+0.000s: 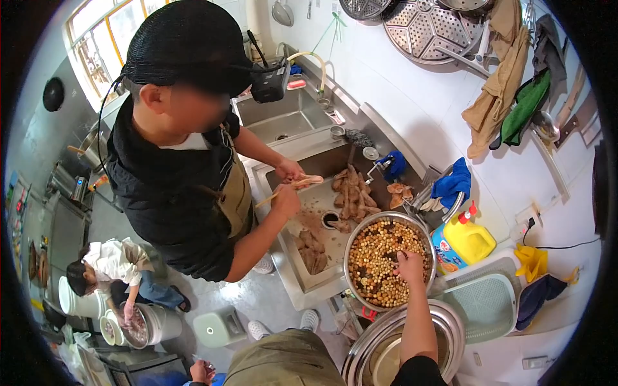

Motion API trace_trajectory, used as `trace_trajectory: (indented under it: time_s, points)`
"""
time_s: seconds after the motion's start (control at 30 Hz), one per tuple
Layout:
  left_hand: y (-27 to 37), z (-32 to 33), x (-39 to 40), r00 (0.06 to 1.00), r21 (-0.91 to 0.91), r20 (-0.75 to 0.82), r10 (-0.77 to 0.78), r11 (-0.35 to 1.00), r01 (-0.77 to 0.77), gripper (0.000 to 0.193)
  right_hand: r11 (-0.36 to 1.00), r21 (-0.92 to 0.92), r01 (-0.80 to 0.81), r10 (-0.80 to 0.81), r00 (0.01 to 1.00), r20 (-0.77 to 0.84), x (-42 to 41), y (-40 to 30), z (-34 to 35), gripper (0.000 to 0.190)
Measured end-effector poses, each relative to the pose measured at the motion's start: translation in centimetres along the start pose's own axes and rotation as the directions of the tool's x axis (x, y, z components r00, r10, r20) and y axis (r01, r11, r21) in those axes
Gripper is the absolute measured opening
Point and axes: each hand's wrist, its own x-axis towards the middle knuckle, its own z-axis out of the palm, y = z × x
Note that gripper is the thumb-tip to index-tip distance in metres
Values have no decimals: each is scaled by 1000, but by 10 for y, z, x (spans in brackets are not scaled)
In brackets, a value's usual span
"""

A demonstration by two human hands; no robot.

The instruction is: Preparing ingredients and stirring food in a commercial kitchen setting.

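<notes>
My right hand (409, 267) reaches down into a round metal bowl (430, 231). Its fingertips are at a layer of mixed beans or seeds (376, 255), tan, brown and some dark. The fingers are bent together, and whether they pinch any seeds is hidden. My left hand (203, 371) shows low in the picture beside my olive apron (289, 359). Something small and dark red seems to be at its fingers, too small to make out. The bowl stands at the sink's near right corner, above a wide metal basin (454, 333).
A co-worker's hands (287, 195) hold a pale meat piece and a thin stick over the sink (309, 289), where brown meat pieces (355, 193) lie. Right of the bowl are a yellow detergent jug (468, 239) and green plastic basket (483, 306). A stool (219, 328) stands left; another person (118, 270) bends over buckets.
</notes>
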Motion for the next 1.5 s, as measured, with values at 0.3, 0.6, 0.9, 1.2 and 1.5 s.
trace_trajectory:
  time_s: [0.3,0.6,0.9,1.2,1.5]
  points:
    - [-1,-8,-9,1000,-54,-2,-13,998,13,14,914,384,-130,133,991,20,-10,-40,-6,33]
    - [5,-1,-16,999,-94,24,-30,995,32,14,897,-396,-197,97,962,-257,17,37,-16,53]
    - [17,18,-39,999,-29,-45,8,1000,-10,15,915,-22,-403,401,904,146,-2,-10,5,59]
    - [16,15,-29,1000,-37,-18,-15,999,14,16,749,419,-513,466,858,217,0,-13,36,75]
    - [14,19,-44,994,-14,-8,111,994,-111,20,472,629,-617,568,759,318,1,-59,58,94]
